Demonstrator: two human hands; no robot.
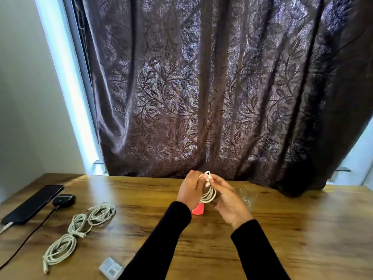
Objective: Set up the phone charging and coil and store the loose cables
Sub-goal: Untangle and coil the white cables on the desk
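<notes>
Partly hidden red thing [197, 210] behind left hand [188, 190], blurry clear obj [248, 197] nearby

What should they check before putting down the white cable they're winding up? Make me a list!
1. Both hands hold the coil: ok. The left hand and right hand grip the white cable above the table.
2. Loops gathered together: ok, they hang in one bundle.
3. Loose end tucked in: cannot tell, the fingers hide it.
4. Room to set it down: ok, bare wood lies on the right.
5. Other cables coiled: ok. The grey cables lie in three coils on the left.
6. Phone charging: cannot tell. A cable reaches the phone, but its screen is dark.
</notes>
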